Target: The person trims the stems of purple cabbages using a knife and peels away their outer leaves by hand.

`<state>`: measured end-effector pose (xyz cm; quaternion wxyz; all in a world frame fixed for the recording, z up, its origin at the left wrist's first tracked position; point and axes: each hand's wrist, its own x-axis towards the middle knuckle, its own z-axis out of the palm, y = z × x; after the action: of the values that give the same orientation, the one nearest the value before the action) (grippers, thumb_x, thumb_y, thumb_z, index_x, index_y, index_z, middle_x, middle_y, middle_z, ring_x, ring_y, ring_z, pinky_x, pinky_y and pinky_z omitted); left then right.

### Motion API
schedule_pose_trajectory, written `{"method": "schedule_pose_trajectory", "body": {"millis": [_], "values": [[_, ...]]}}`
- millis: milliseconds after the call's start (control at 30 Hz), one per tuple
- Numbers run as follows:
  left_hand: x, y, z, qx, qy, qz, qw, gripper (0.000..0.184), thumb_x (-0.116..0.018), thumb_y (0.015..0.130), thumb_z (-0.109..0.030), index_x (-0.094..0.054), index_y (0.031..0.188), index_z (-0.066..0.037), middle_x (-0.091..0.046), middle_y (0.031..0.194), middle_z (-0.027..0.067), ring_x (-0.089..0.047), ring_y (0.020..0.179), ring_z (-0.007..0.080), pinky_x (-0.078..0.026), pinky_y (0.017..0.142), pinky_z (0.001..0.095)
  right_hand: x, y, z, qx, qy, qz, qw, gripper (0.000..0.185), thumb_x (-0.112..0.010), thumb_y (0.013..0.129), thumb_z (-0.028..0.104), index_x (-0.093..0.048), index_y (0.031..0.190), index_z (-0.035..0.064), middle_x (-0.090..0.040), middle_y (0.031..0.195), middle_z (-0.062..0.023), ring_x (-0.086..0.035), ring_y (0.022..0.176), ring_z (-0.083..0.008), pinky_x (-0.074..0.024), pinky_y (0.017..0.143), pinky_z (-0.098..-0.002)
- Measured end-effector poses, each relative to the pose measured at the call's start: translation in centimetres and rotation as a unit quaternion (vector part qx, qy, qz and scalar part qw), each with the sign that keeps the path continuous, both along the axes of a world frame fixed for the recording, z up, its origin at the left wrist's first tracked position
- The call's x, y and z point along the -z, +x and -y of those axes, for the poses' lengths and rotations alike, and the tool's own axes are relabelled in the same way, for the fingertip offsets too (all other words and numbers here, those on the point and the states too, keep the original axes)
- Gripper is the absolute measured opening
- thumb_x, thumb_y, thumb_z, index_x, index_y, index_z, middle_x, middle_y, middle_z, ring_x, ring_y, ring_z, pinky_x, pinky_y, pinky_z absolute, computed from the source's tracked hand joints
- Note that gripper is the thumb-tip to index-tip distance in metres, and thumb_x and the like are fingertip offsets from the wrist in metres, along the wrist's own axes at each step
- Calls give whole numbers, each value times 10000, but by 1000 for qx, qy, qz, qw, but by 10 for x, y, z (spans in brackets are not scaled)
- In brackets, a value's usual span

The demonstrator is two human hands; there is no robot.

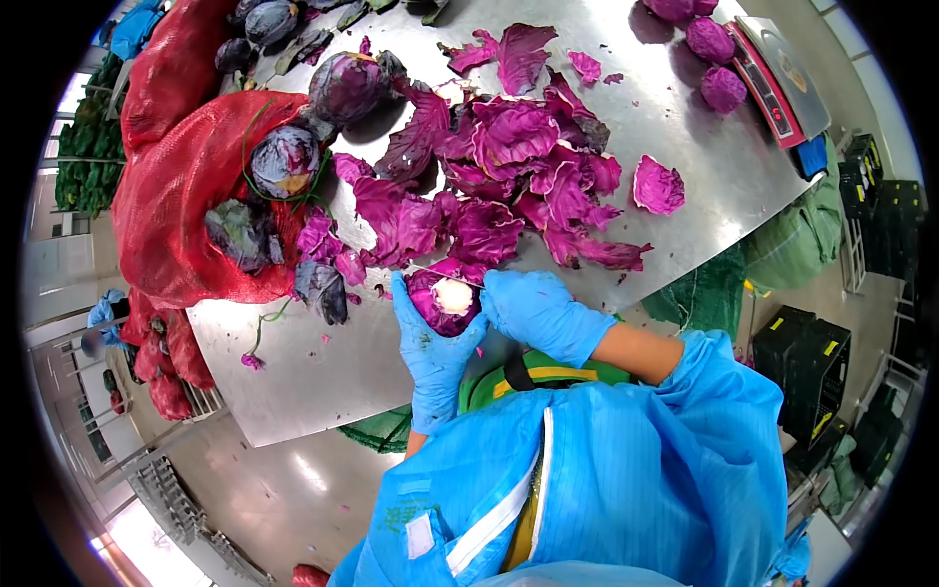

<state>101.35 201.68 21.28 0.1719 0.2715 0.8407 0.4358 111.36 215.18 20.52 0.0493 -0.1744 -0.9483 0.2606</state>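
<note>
At the near edge of the metal table, my left hand (435,347), in a blue glove, is closed around the side of a trimmed red cabbage (424,291). The cabbage's pale cut stem end faces up. My right hand (538,308), also gloved, is closed at the cabbage's right side. From it a thin knife blade (445,276) reaches left across the far side of the cabbage; the handle is hidden in the fist. Just beyond both hands lies a heap of loose purple cabbage leaves (509,147).
A red mesh sack (186,215) with untrimmed cabbages (284,161) spilling out lies at the left of the metal table (284,382). Trimmed cabbages (724,90) sit by a scale (778,78) at far right. Black crates (802,372) stand on the floor to the right.
</note>
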Motion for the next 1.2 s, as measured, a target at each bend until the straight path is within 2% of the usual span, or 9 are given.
{"method": "schedule_pose_trajectory", "body": {"millis": [267, 400, 533, 633, 767, 833, 900, 1033, 1200], "values": [[-2, 6, -4, -10, -23, -42, 999, 1160, -874, 586, -270, -201, 1491, 1, -405, 1432, 231, -457, 1288, 310, -393, 1062, 383, -9, 0, -21, -31, 224, -5, 974, 103, -569, 815, 154, -547, 740, 86, -578, 660, -100, -628, 562, -251, -462, 411, -410], [-2, 20, 2, 2, 10, -53, 999, 1167, -876, 585, -260, -192, 1493, 3, -370, 1460, 227, -429, 1312, 307, -361, 1085, 385, 28, -8, -51, 141, 109, 28, 984, 84, -569, 813, 138, -590, 762, 76, -633, 698, -140, -659, 597, -255, -517, 456, -399], [5, 17, 5, -4, 5, -63, 998, 1197, -880, 579, -288, -164, 1483, 32, -355, 1437, 273, -440, 1292, 383, -426, 1032, 413, 8, -2, -26, 174, -2, -17, 985, 399, -568, 898, 456, -587, 935, 60, -641, 773, -156, -661, 694, -309, -525, 569, -446], [10, 16, 8, 13, 2, -109, 994, 1205, -885, 574, -286, -161, 1484, 30, -328, 1455, 277, -413, 1315, 385, -404, 1054, 419, 1, 0, -11, 184, 110, -88, 973, 520, -620, 838, 522, -600, 1049, 48, -635, 854, -174, -655, 794, -296, -518, 563, -436], [-4, -3, 37, 109, -52, -130, 984, 1247, -898, 559, -288, -136, 1496, 19, -227, 1515, 266, -327, 1379, 385, -335, 1104, 433, 35, -5, -34, 83, -281, -57, 954, 479, -678, 826, 439, -623, 1071, 31, -644, 923, -158, -641, 831, -286, -522, 687, -376], [-5, -8, 47, 92, 96, 93, 987, 1205, -893, 583, -238, -154, 1509, -19, -283, 1501, 217, -383, 1344, 305, -384, 1073, 408, 36, -8, -14, 85, -437, -74, 892, 421, -718, 816, 378, -631, 1030, 26, -630, 910, -147, -621, 829, -278, -502, 771, -383], [-21, -8, 41, 2, 108, 234, 966, 1121, -872, 611, -191, -209, 1500, -29, -392, 1435, 181, -467, 1265, 264, -429, 1039, 373, 16, -12, -1, 40, -381, -61, 922, 435, -729, 806, 386, -634, 1038, 31, -616, 910, -151, -609, 853, -279, -494, 796, -381], [-3, -19, 49, -61, 154, 273, 948, 965, -835, 652, -137, -321, 1462, -30, -452, 1385, 168, -516, 1203, 243, -452, 1018, 366, 10, -20, 3, 56, -297, -120, 946, 557, -734, 790, 436, -611, 1122, 6, -592, 939, -161, -600, 910, -295, -482, 845, -385], [-13, -4, 30, -64, 204, 261, 941, 970, -837, 663, -129, -310, 1472, -39, -388, 1466, 143, -434, 1299, 265, -366, 1093, 393, 12, -26, -8, -8, -335, -17, 942, 698, -713, 764, 519, -587, 1214, 1, -610, 1147, -220, -610, 1017, -333, -482, 885, -395]]}}
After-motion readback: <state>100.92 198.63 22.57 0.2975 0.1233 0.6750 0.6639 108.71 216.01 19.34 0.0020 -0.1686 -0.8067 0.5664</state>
